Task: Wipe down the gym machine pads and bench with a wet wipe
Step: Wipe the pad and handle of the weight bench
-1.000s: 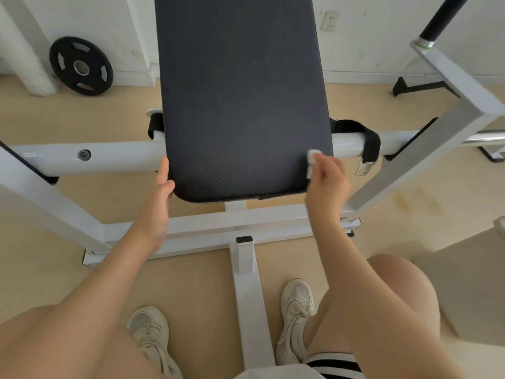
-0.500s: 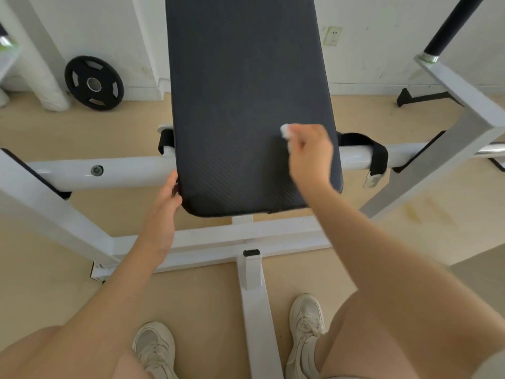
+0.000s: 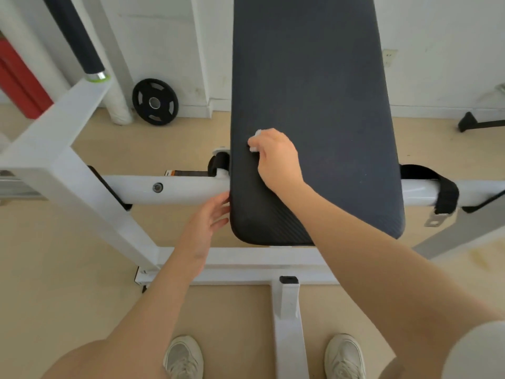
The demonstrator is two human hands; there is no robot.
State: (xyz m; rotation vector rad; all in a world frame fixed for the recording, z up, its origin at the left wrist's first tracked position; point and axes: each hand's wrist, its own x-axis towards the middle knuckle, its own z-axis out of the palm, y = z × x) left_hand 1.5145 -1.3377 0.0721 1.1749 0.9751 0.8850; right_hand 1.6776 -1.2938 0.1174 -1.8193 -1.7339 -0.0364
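Note:
A long dark grey bench pad (image 3: 322,110) slopes away from me on a white steel frame (image 3: 175,188). My right hand (image 3: 276,157) lies on the pad near its left edge and grips a small crumpled white wet wipe (image 3: 255,140), pressed against the pad surface. Only a bit of the wipe shows past the fingers. My left hand (image 3: 207,222) is beside the pad's near left corner with fingers relaxed, fingertips touching the pad's side edge.
A black weight plate (image 3: 155,102) leans on the wall at back left. A black-gripped bar (image 3: 73,36) rises from the frame's left post. A black strap with metal buckle (image 3: 442,199) wraps the right crossbar. My shoes (image 3: 184,356) stand either side of the floor beam (image 3: 288,324).
My right hand has swept the wipe across the pad from its right edge to its left side. My left hand stayed at the near left corner, fingers loosening. The view shifted.

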